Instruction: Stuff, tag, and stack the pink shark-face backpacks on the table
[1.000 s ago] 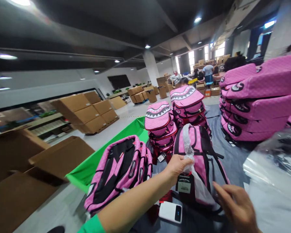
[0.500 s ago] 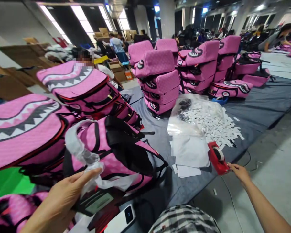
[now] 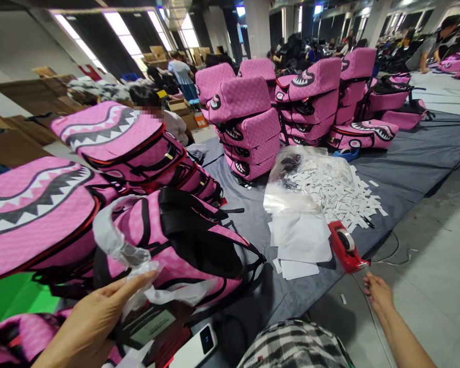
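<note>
Hands well apart, nowhere near each other. Left hand (image 3: 86, 322) down at the lower left of the frame, fingers spread and nearly flat, right up against a crumpled clear plastic bag (image 3: 136, 278). Hard to tell whether any of that plastic is actually pinched. Right hand (image 3: 379, 296) over at the lower right, loosely open and empty, just beside a red tape dispenser (image 3: 343, 248) but not touching it.

Main item: a pink shark-print backpack (image 3: 180, 255) lying on its side just past the left hand, black straps and padding on top, long axis running roughly left to right across the lower middle of the frame. Way closer to the left hand than the right.

Dark hang tag (image 3: 149, 327) right by the left fingers, white phone-sized gadget (image 3: 193, 347) at the bottom edge, checked plaid fabric (image 3: 295, 347) next to that. Off to the right on a grey mat (image 3: 406, 153), loose white sheets (image 3: 301, 245) and a clear bag of white paper slips (image 3: 314, 186). Stacks of pink backpacks (image 3: 245, 120) behind those, plus a co-worker (image 3: 429, 51) far off at the upper right.
</note>
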### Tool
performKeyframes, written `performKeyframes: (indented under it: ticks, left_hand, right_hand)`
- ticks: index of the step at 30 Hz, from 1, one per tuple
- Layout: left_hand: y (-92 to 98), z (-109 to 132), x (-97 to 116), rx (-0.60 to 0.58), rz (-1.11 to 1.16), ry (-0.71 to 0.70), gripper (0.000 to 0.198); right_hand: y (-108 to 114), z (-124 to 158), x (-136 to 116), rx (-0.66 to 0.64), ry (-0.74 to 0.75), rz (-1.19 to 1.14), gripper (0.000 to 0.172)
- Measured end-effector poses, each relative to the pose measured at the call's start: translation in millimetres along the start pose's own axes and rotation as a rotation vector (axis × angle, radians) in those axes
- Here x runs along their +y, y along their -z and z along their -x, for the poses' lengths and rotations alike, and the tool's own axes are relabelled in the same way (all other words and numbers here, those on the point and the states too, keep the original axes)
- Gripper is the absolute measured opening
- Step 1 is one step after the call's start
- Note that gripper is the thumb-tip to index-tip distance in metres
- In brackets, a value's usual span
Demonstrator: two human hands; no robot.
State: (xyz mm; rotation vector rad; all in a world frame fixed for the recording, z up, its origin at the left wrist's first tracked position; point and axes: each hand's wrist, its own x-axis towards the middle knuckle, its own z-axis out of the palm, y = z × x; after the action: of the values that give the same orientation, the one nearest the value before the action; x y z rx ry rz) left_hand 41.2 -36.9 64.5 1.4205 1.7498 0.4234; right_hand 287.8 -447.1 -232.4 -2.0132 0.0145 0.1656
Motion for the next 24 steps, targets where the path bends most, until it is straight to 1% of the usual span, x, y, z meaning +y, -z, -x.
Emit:
performKeyframes:
  ticks: [1,2,3,5,7,8,9,10,12,13,14,15,16,17,18,20,22,24]
  left_hand:
    - [1.2,-5,-3,-0.075,0.071,0.065,0.011]
    - [2.3,-10,-7,-0.140,0.138,0.115,0.019]
    - [3.4,-16,-12,-0.187,0.188,0.136,0.029]
    - [5.5,-25,-22,-0.239,0.228,0.062,0.045]
    - [6.7,-28,-31,-0.298,0.257,-0.068,0.047]
    - [6.5,-28,-33,-0.322,0.278,-0.136,0.045]
    - [5.6,-28,-35,-0.343,0.302,-0.172,0.041]
    - [3.9,-27,-35,-0.352,0.331,-0.183,0.038]
    - [-0.6,-27,-34,-0.364,0.405,-0.192,0.031]
    - [-2.8,-27,-33,-0.372,0.445,-0.211,0.029]
    - [-4.9,-27,-32,-0.378,0.480,-0.225,0.025]
    - [-6.5,-26,-32,-0.383,0.512,-0.237,0.021]
    - [-7.7,-25,-32,-0.388,0.539,-0.246,0.017]
    - [-8.5,-24,-32,-0.392,0.563,-0.248,0.014]
    - [-8.9,-23,-33,-0.396,0.585,-0.247,0.012]
    - [-8.6,-22,-34,-0.408,0.623,-0.249,0.012]
    - [-7.8,-22,-35,-0.420,0.647,-0.250,0.014]
    - [-7.1,-24,-35,-0.432,0.657,-0.242,0.014]
  right_hand:
    - [-17,11,-4,-0.045,-0.060,-0.086,0.054]
    - [-36,22,-10,-0.104,-0.128,-0.182,0.057]
    - [-56,32,-20,-0.178,-0.190,-0.276,0.058]
    - [-95,52,-52,-0.359,-0.254,-0.416,0.060]
    - [-125,69,-103,-0.579,-0.252,-0.521,0.060]
    - [-136,76,-135,-0.700,-0.219,-0.556,0.059]
    - [-145,82,-170,-0.818,-0.163,-0.591,0.056]
    - [-153,88,-206,-0.935,-0.071,-0.612,0.051]
    - [-167,99,-276,-1.137,0.148,-0.557,0.051]
    - [-175,105,-307,-1.193,0.269,-0.512,0.052]
    - [-184,112,-332,-1.218,0.396,-0.456,0.053]
    - [-194,118,-353,-1.219,0.515,-0.400,0.055]
    - [-204,123,-368,-1.198,0.620,-0.344,0.057]
    - [-214,127,-377,-1.168,0.704,-0.286,0.058]
    - [-224,129,-382,-1.139,0.763,-0.226,0.059]
    - [-239,129,-384,-1.091,0.828,-0.109,0.060]
    - [-247,127,-380,-1.049,0.876,-0.008,0.058]
    - [-250,126,-378,-1.015,0.924,0.087,0.053]
